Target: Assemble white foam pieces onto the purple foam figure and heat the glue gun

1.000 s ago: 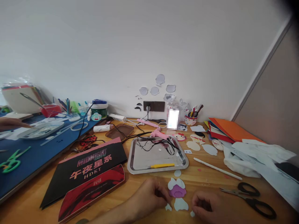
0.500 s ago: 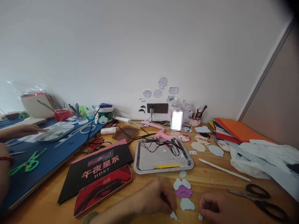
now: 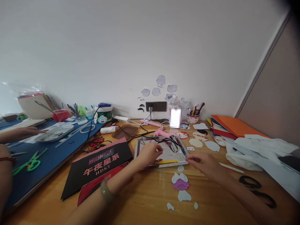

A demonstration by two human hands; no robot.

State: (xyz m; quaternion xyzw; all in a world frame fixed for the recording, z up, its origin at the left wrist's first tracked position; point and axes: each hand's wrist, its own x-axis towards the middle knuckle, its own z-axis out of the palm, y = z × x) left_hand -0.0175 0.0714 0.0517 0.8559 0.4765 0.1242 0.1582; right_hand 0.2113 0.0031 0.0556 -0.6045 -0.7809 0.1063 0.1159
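Note:
My left hand (image 3: 151, 154) hovers over the left part of the metal tray (image 3: 138, 149), fingers curled together; anything between them is too small to tell. At the tray's right edge, my right hand (image 3: 199, 161) has its thumb and fingertips pinched at the rim. A yellow tool (image 3: 167, 162) and black cables (image 3: 172, 144) lie in the tray. Below it sits a purple shape (image 3: 180, 184) with white pieces above and under it. Two small white pieces, a left one (image 3: 170, 206) and a right one (image 3: 196, 205), lie near the front.
A black box (image 3: 98, 165) and a red box (image 3: 91, 187) lie at left. Black scissor handles (image 3: 250, 181) show beside my right forearm. Coloured sheets (image 3: 236, 126) and white paper are at right. Another person's hand (image 3: 25, 134) is over a white tray (image 3: 55, 134) on the blue table.
Both my hands have moved forward from the small white pieces to the metal tray. The two pieces now lie released on the table. The view has shifted slightly.

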